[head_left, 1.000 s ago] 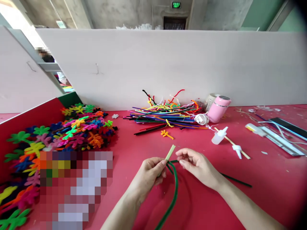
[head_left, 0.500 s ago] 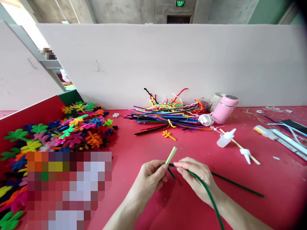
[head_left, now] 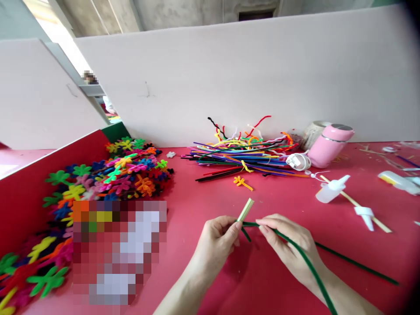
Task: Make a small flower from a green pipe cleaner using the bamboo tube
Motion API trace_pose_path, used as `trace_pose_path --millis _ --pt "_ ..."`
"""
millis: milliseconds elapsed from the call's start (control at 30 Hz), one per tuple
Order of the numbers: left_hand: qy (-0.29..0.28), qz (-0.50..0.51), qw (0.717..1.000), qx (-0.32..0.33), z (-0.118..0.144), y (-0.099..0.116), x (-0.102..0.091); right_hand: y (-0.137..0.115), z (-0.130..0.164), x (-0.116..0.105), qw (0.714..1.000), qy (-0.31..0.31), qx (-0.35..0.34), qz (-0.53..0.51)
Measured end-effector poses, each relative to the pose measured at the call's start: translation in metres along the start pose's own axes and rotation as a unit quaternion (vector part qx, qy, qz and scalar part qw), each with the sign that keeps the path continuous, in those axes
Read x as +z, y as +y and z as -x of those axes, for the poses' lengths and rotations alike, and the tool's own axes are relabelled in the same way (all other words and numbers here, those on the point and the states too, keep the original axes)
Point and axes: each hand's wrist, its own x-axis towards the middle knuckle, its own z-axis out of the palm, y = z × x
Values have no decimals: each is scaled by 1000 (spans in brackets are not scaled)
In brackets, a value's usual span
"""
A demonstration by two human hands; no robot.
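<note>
Head view: left hand (head_left: 219, 236) pinches a pale stick (head_left: 245, 210), grip closed on its lower end, tip angled up and away. Right hand (head_left: 288, 245) has fingers closed on a green pipe cleaner (head_left: 305, 262) right at the stick's base; the cleaner's short end pokes out below the stick and its long tail runs back over the right wrist. Both are held just above the red bench (head_left: 203, 205), front centre. Judging by this, winding is barely begun: no turns visible on the stick, nearly the whole cleaner unused. A second green cleaner (head_left: 357, 262) lies on the bench. Finished flower pile (head_left: 108, 175) at left, spare cleaners (head_left: 243, 153) at the back.
</note>
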Motion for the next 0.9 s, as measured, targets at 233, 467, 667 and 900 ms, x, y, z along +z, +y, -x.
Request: trace_pose_path --millis 233,467,667,900 --pt "68 -180 974 119 1 -7 -4 -4 8 -1 992 -16 -114 53" --pt "30 -452 866 210 9 -7 -3 -9 5 -8 986 -18 -153 56" --pt "-73 -566 781 254 20 1 1 -6 3 -13 996 -54 -46 -44" --pt "-195 -522 787 264 28 4 7 -5 -14 -13 924 -233 216 -213"
